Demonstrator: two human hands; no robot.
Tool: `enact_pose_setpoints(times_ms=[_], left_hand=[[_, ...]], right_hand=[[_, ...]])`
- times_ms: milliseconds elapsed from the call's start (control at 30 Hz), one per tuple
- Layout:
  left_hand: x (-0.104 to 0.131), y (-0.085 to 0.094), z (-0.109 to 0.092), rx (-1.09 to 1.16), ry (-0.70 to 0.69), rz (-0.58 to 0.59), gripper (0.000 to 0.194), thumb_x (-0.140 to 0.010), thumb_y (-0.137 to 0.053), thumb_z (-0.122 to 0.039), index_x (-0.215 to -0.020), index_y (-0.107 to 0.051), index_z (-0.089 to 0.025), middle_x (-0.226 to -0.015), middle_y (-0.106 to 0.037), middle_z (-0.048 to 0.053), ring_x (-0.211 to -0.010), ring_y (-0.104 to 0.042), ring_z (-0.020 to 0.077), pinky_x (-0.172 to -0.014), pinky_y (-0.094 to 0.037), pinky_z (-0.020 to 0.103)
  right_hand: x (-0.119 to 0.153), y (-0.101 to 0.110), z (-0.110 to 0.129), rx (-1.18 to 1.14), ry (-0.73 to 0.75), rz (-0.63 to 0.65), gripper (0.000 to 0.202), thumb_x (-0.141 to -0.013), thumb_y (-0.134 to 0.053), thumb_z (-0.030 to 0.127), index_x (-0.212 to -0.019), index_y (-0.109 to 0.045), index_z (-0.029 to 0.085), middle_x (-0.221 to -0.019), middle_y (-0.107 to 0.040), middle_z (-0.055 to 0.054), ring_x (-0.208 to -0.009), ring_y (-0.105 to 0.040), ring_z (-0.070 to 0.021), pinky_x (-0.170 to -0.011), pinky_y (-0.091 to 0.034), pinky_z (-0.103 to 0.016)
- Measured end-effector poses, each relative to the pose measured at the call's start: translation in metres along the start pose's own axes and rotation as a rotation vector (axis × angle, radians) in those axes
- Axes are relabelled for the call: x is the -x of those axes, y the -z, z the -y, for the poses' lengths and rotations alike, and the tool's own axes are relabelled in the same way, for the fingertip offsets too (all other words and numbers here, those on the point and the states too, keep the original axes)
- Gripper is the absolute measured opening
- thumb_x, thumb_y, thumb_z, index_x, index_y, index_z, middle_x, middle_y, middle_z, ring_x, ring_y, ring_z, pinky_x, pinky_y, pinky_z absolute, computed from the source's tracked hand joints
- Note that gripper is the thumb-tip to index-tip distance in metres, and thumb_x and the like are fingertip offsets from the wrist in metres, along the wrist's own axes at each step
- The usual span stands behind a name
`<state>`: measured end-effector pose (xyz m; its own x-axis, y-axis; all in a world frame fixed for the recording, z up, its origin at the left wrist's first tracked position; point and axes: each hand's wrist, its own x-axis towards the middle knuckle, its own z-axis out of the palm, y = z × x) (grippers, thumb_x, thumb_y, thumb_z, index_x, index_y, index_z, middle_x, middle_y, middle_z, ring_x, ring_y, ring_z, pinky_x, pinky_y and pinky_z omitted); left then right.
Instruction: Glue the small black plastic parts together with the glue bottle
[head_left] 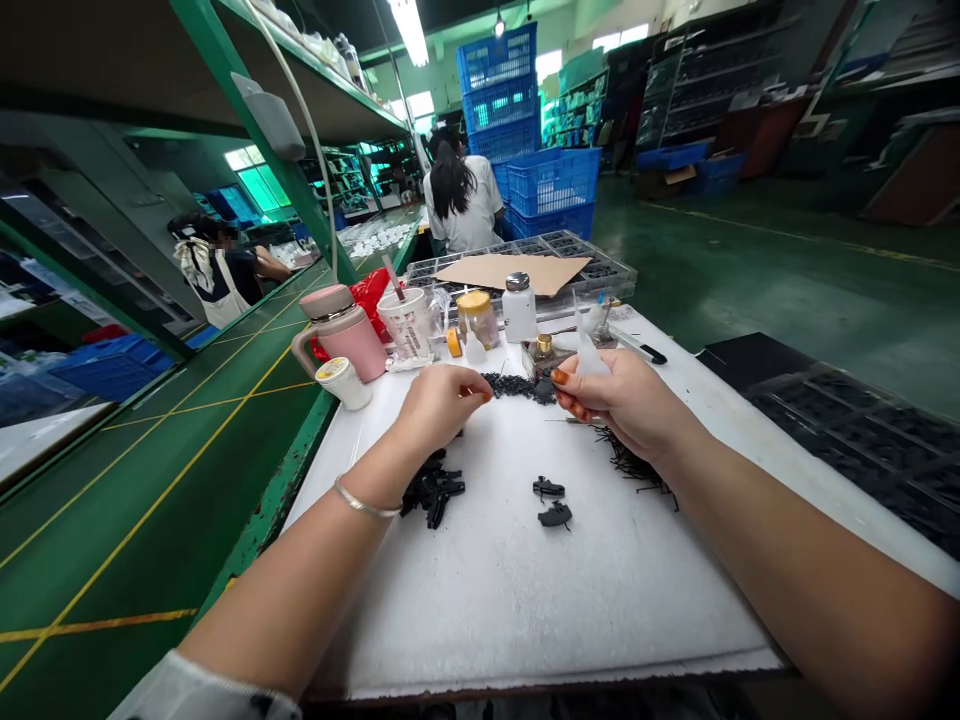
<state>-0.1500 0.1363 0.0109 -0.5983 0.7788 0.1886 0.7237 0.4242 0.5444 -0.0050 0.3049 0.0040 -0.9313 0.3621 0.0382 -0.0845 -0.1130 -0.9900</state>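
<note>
- The left hand [439,405] is curled nearly closed, thumb and forefinger pinched at the near edge of a heap of tiny black plastic pieces [517,386]; what sits between the fingertips is too small to make out.
- The right hand [626,400] is closed round a small translucent white squeeze bottle [587,352], nozzle up, with the forefinger and thumb also nipping a small dark piece at the heap's right end.
- Both hands work over a white foam sheet [525,590] covering the table, with the heap between them.
- Nearer the person lie a cluster of black moulded plastic parts [433,492] under the left wrist, two separate black parts [553,503] mid-sheet, and a scatter of thin black sprue strips [634,465] below the right hand.
- Judged from this, the step in hand is picking one small piece and treating or joining it with the bottle's contents.
- The next move seems to call for a fine pinch, steady fingertips and only a light squeeze.
- A pink lidded mug [343,330] and a white jar [519,308] stand at the sheet's far edge.
</note>
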Motion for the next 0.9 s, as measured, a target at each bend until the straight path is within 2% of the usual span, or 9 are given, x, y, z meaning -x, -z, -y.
enact_pose_setpoints(times_ms=[33, 100, 267, 400, 533, 600, 700, 767, 900], left_hand=[[-0.009, -0.006, 0.002, -0.165, -0.032, 0.016, 0.017, -0.078, -0.058, -0.017, -0.08, -0.074, -0.021, -0.083, -0.07, 0.006, -0.076, -0.061, 0.0205, -0.073, -0.044, 0.031], [-0.023, -0.018, 0.006, -0.318, -0.059, 0.03, 0.021, -0.077, -0.055, -0.013, -0.08, -0.075, -0.02, -0.082, -0.07, 0.009, -0.077, -0.061, 0.0237, -0.073, -0.042, 0.033], [-0.035, -0.037, 0.013, -0.372, -0.08, 0.052, 0.022, -0.076, -0.052, -0.013, -0.073, -0.073, -0.016, -0.076, -0.067, 0.014, -0.078, -0.06, 0.027, -0.075, -0.043, 0.035], [-0.036, -0.038, 0.011, -0.332, -0.067, 0.061, 0.019, -0.074, -0.053, -0.012, -0.067, -0.07, -0.014, -0.076, -0.066, 0.014, -0.08, -0.061, 0.0269, -0.078, -0.044, 0.036], [-0.028, -0.024, 0.002, -0.191, -0.01, 0.044, 0.014, -0.076, -0.056, -0.017, -0.076, -0.071, -0.016, -0.076, -0.069, 0.009, -0.075, -0.062, 0.0211, -0.075, -0.047, 0.031], [-0.016, -0.014, -0.004, 0.0, 0.046, 0.053, 0.016, -0.08, -0.058, -0.026, -0.082, -0.069, -0.015, -0.079, -0.07, 0.007, -0.075, -0.064, 0.018, -0.071, -0.05, 0.027], [0.008, -0.002, -0.011, 0.624, 0.221, 0.067, 0.02, -0.076, -0.069, -0.032, -0.079, -0.067, -0.012, -0.083, -0.07, 0.008, -0.078, -0.066, 0.0146, -0.068, -0.052, 0.019], [0.025, 0.001, -0.014, 1.007, 0.332, 0.06, 0.022, -0.067, -0.079, -0.027, -0.074, -0.066, -0.011, -0.08, -0.069, 0.008, -0.075, -0.065, 0.0123, -0.064, -0.051, 0.014], [0.049, -0.003, -0.013, 1.338, 0.388, 0.042, 0.023, -0.059, -0.085, -0.016, -0.07, -0.065, -0.01, -0.077, -0.068, 0.007, -0.067, -0.064, 0.01, -0.055, -0.05, 0.01]], right_hand=[[0.0, 0.001, 0.0, -0.006, 0.009, -0.009, 0.03, -0.063, -0.08, 0.035, -0.067, -0.058, 0.014, -0.057, -0.057, -0.001, -0.048, -0.046, -0.0076, -0.044, -0.032, -0.021], [-0.002, 0.003, -0.001, -0.014, 0.03, -0.025, 0.03, -0.063, -0.079, 0.034, -0.067, -0.058, 0.014, -0.057, -0.057, -0.001, -0.048, -0.046, -0.0076, -0.044, -0.033, -0.021], [-0.005, 0.005, -0.004, -0.03, 0.076, -0.037, 0.029, -0.067, -0.077, 0.036, -0.068, -0.058, 0.014, -0.057, -0.057, 0.0, -0.049, -0.047, -0.0077, -0.044, -0.033, -0.021], [-0.005, 0.004, -0.006, -0.023, 0.086, -0.026, 0.03, -0.067, -0.078, 0.037, -0.067, -0.058, 0.014, -0.055, -0.057, 0.0, -0.047, -0.046, -0.0076, -0.044, -0.032, -0.021], [-0.002, 0.002, -0.005, 0.012, 0.101, 0.015, 0.029, -0.068, -0.077, 0.037, -0.07, -0.06, 0.014, -0.055, -0.057, 0.001, -0.048, -0.047, -0.0084, -0.044, -0.034, -0.021], [0.001, -0.001, -0.002, 0.044, 0.101, 0.072, 0.029, -0.068, -0.077, 0.037, -0.07, -0.06, 0.014, -0.055, -0.057, 0.001, -0.049, -0.048, -0.0089, -0.045, -0.034, -0.021], [0.008, -0.008, 0.002, 0.103, 0.105, 0.177, 0.03, -0.072, -0.075, 0.039, -0.065, -0.059, 0.014, -0.054, -0.055, 0.0, -0.05, -0.047, -0.0093, -0.046, -0.034, -0.022], [0.013, -0.014, 0.004, 0.127, 0.108, 0.238, 0.03, -0.074, -0.073, 0.039, -0.065, -0.059, 0.013, -0.054, -0.054, 0.0, -0.049, -0.047, -0.0092, -0.046, -0.034, -0.022], [0.023, -0.023, 0.004, 0.12, 0.102, 0.335, 0.029, -0.076, -0.071, 0.038, -0.066, -0.06, 0.013, -0.054, -0.054, 0.001, -0.049, -0.046, -0.0089, -0.047, -0.035, -0.022]])
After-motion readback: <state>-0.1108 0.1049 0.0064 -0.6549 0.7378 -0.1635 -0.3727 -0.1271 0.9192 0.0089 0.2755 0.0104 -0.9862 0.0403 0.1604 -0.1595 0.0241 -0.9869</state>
